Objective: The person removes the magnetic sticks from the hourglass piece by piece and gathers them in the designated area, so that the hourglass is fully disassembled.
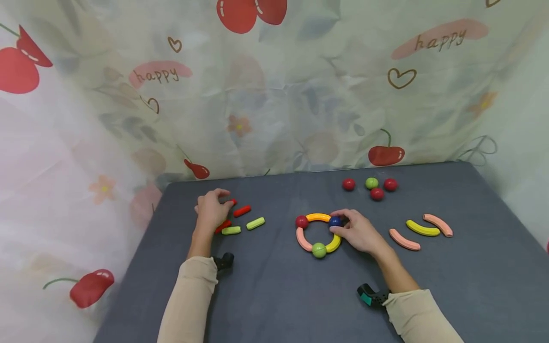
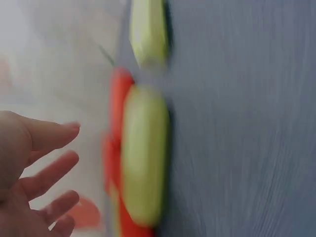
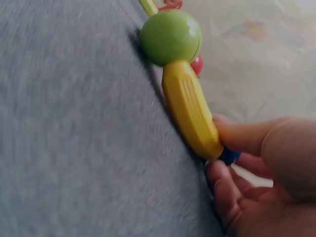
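A ring of curved rods and balls lies on the table. It joins a red ball (image 1: 301, 221), an orange rod (image 1: 318, 217), a blue ball (image 1: 335, 221), a yellow rod (image 1: 333, 244), a green ball (image 1: 319, 250) and a pink rod (image 1: 303, 239). My right hand (image 1: 358, 232) pinches the blue ball between thumb and fingers. In the right wrist view, the yellow rod (image 3: 190, 108) mostly hides that ball. My left hand (image 1: 211, 209) hovers by short red rods (image 1: 242, 211), its fingers apart with nothing held. Pale green rods (image 1: 231, 230) lie beside them.
Loose red balls (image 1: 349, 184) and a green ball (image 1: 371, 183) sit at the back right. Right of my right hand lie pink curved rods (image 1: 404, 239) and a yellow curved rod (image 1: 422, 228). A printed curtain (image 1: 274, 95) hangs behind the grey table (image 1: 274, 295).
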The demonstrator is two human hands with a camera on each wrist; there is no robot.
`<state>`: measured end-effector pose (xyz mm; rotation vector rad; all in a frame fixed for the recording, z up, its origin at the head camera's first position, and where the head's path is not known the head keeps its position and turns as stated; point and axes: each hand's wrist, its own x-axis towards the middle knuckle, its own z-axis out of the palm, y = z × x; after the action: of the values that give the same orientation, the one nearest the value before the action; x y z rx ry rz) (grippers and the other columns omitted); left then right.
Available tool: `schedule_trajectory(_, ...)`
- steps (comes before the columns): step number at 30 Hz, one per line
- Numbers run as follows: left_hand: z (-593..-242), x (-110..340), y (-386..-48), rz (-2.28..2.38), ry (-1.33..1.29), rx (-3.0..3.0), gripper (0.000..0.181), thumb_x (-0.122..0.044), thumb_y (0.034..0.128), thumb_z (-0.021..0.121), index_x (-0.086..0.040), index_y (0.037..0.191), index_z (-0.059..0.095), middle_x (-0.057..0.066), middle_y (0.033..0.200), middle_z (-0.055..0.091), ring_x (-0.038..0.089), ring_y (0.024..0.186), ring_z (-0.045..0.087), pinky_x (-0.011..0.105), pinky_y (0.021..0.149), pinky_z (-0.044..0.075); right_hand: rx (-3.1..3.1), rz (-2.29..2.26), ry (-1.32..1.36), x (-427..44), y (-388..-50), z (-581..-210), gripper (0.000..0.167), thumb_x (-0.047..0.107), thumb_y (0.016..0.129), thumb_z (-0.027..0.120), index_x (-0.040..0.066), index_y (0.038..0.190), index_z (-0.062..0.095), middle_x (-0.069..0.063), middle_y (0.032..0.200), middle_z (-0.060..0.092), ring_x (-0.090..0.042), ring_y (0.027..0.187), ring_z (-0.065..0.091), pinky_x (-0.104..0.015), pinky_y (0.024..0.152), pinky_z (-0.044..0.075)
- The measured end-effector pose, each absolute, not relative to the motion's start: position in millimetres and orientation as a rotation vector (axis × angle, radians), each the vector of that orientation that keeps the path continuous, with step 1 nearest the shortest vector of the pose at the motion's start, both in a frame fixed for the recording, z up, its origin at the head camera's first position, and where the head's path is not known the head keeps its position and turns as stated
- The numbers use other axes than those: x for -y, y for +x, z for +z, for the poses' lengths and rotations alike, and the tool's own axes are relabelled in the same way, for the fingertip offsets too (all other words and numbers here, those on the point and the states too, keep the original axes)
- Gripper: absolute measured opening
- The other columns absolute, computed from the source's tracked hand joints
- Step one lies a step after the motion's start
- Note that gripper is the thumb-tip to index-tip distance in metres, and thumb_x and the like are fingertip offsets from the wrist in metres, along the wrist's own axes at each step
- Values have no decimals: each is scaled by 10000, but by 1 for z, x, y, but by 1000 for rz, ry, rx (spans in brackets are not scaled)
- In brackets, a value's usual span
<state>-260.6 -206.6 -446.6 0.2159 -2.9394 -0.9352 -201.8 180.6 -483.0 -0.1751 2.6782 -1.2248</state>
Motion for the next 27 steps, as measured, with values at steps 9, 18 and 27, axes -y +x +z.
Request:
schedule_trajectory(9,-442,108,-217,-1152,-538,3073,537,-310,886,812,-197,1377,627,57,1404,591,320,1287,527,498,1052,482,-2708,-967,98,-181,-188,-459,417,403,947,704,27,1096,604,-96,911,616,-220,781,562,-296,638,430)
schedule_trajectory(18,-470,64,-207,-1027,-778,3222,923,-415,740,919,-282,1533,466,10,1562,420,241,1371,423,460,1129,437,-2717,-885,82,-167,-187,-473,288,347,954,627,63,901,622,-34,763,584,-176,635,540,-271,554,384)
schedule_trajectory(27,-469,52,-204,-1037,-715,3237,981,-443,728,920,-265,1559,431,18,1480,437,201,1307,480,412,1113,458,-2755,-853,106,-165,-189,-468,284,293,932,582,11,924,550,-56,690,538,-197,536,534,-286,506,399)
